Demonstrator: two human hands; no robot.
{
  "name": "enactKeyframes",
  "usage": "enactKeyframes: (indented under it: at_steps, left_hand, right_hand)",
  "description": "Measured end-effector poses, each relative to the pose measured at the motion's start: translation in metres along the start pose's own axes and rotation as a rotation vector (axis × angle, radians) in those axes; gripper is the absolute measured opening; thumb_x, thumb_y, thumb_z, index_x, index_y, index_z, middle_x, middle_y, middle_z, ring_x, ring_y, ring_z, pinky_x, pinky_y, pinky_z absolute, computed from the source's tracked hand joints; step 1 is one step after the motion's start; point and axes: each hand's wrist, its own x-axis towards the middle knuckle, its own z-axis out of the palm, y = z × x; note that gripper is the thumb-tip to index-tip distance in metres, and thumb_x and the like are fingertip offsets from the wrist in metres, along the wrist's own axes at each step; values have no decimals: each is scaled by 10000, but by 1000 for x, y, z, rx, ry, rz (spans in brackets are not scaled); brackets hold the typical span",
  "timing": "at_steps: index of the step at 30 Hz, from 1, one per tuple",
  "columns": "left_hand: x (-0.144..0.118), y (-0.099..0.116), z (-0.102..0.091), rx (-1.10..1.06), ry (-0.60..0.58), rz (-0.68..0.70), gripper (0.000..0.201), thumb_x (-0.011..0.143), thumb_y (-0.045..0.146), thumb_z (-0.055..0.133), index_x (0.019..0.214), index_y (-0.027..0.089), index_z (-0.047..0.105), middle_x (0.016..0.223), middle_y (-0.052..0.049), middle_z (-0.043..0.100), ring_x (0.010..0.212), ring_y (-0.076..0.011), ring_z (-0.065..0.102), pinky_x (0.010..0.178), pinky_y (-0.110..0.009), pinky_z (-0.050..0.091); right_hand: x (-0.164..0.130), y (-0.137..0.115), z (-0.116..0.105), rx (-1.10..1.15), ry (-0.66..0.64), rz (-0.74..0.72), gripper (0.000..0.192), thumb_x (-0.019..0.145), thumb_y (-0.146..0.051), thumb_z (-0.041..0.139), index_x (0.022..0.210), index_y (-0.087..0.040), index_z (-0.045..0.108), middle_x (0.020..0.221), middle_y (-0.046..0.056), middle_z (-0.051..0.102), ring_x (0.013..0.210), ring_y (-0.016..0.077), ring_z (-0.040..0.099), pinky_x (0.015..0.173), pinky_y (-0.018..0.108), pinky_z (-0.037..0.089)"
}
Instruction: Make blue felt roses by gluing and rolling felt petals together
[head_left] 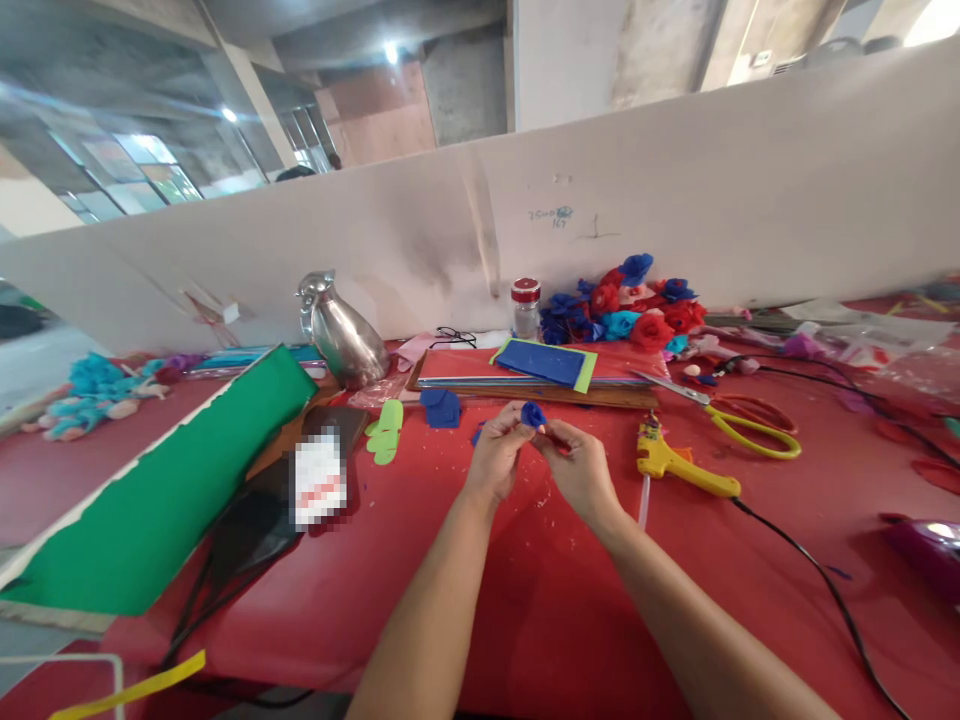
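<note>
My left hand [495,455] and my right hand [579,468] meet above the red table [540,600], fingertips pinched together on a small blue foam flower [533,414]. Both hands grip it, the flower sticking up between the thumbs. Just beyond my hands lie loose blue foam pieces [441,407] and a stack of foam sheets with a blue sheet [545,362] on top. A yellow glue gun [679,463] lies on the table to the right of my right hand, its black cord trailing toward the front right.
Yellow-handled scissors [742,415] lie right of the glue gun. Finished red and blue foam flowers [630,305] are piled by the white partition, beside a red-lidded jar [526,307]. A metal jug [341,335], green foam shapes [386,430], a green sheet [157,490] and a black bag [255,525] sit left.
</note>
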Motion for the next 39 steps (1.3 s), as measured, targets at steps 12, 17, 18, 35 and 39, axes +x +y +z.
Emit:
enactKeyframes:
  at_steps: [12,17,18,35,39]
  left_hand:
    - [1,-1,1,94,158,-62,221,607,369,788,664,168,716,669,0,649,687,-130,535,771,-274,409]
    - [0,-5,1,176,151,-35,188,641,348,761,700,173,724,679,-4,650,705,-147,546,752,-276,410]
    - [0,-6,1,191,149,-36,178,648,343,754,703,176,725,683,-6,653,710,-151,549,751,-277,411]
    - [1,-10,3,298,105,54,177,672,369,726,716,197,736,760,-22,693,756,-170,574,793,-300,440]
    - [1,-12,3,215,116,18,189,667,368,732,742,194,734,753,-16,690,758,-164,573,816,-304,426]
  right_hand:
    - [-4,-30,-11,-132,261,-356,170,796,-215,565,965,-224,572,935,56,546,797,173,546,674,320,490]
    - [-2,-32,-12,-231,276,-440,127,811,-243,596,937,-233,583,957,68,526,879,201,553,713,353,510]
    - [-2,-31,-11,-242,282,-445,107,812,-247,601,918,-236,587,958,67,524,896,205,556,732,362,515]
    - [-2,-23,-11,-346,373,-561,86,844,-200,593,833,-235,671,948,55,516,859,180,570,705,341,515]
    - [-3,-28,-13,-257,372,-520,143,861,-190,548,947,-229,656,930,59,525,855,179,571,713,342,520]
